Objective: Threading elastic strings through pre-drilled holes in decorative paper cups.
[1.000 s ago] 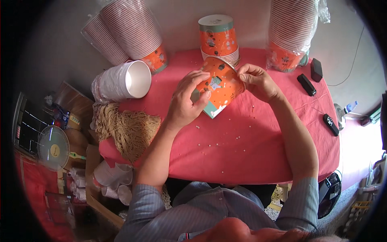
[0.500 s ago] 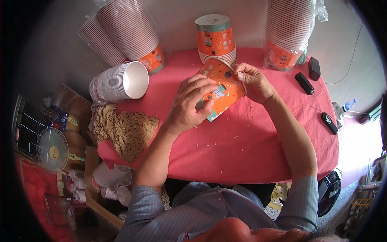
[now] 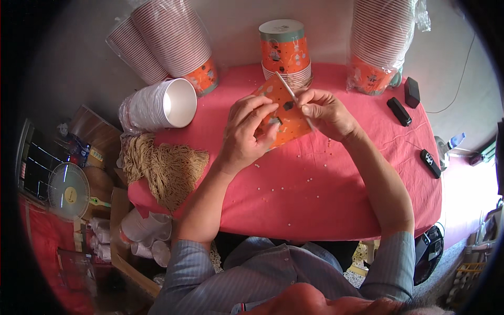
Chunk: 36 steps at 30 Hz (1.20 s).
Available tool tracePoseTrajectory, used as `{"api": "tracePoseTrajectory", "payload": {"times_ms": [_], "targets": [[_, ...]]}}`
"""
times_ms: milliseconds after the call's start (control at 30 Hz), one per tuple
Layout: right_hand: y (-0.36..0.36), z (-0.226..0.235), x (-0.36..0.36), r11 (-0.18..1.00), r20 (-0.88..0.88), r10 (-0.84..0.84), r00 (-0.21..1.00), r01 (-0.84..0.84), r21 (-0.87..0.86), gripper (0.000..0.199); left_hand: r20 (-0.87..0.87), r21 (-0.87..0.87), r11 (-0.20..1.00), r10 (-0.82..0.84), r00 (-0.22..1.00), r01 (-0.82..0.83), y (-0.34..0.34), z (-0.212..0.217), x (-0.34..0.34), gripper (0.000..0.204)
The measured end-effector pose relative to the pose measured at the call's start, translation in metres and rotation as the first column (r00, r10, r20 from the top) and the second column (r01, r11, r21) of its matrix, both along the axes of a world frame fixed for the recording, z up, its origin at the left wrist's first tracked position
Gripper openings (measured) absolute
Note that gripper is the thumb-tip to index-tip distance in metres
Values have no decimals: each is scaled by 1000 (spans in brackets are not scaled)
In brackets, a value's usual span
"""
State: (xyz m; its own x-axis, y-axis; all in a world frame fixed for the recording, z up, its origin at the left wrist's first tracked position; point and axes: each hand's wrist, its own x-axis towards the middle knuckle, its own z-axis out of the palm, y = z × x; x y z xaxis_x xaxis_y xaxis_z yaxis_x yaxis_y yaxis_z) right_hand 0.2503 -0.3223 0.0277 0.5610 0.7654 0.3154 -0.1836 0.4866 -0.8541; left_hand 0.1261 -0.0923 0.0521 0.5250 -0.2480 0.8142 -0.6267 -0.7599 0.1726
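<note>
An orange printed paper bucket (image 3: 295, 125) is held tilted above the red-covered table, its pale rim turned to the upper right and seen nearly edge-on. My left hand (image 3: 248, 126) lies along its left side, fingers and thumb curved round the wall. At the rim, my right hand (image 3: 326, 113) pinches the edge between thumb and fingers; whether it also has a string or other small thing is too small to tell. Just behind stands an upside-down stack of matching buckets (image 3: 284, 51). The held bucket's base is mostly hidden by my left hand.
Small white beads (image 3: 282, 188) dot the red cloth (image 3: 346, 199). A tan cord bundle (image 3: 165, 168) and a wrapped stack of white-lined buckets (image 3: 152, 107) lie at left. Tall bagged bucket stacks (image 3: 380, 42) stand behind. Black devices (image 3: 399, 111) sit at right; an open carton (image 3: 121, 231) is lower left.
The bucket has turned in my hands, so its rim shows more edge-on and its green base band has gone from sight. My right hand stays at the rim.
</note>
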Motion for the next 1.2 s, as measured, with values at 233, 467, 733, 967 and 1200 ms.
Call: {"api": "tracePoseTrajectory", "payload": {"times_ms": [233, 467, 733, 967, 1200], "targets": [[13, -5, -13, 993, 107, 32, 994, -19, -115, 11, 1, -45, 999, 1, 1000, -1, 5, -3, 2, 44], [18, -18, -10, 996, -6, -65, 998, 65, -64, 16, -19, 54, 994, 94, 995, -93, -3, -10, 6, 49], [26, -20, -10, 995, -120, -92, 988, 89, -33, 13, -43, 86, 989, 124, 991, -120, -1, -15, 6, 51], [28, -27, -7, 994, -72, -102, 992, 104, 30, 13, -28, 52, 994, 100, 995, -98, 0, -17, 9, 49], [30, -25, -14, 989, -93, -139, 986, 142, 28, 13, -11, 15, 997, 80, 997, -80, 1, -18, 9, 43]]}}
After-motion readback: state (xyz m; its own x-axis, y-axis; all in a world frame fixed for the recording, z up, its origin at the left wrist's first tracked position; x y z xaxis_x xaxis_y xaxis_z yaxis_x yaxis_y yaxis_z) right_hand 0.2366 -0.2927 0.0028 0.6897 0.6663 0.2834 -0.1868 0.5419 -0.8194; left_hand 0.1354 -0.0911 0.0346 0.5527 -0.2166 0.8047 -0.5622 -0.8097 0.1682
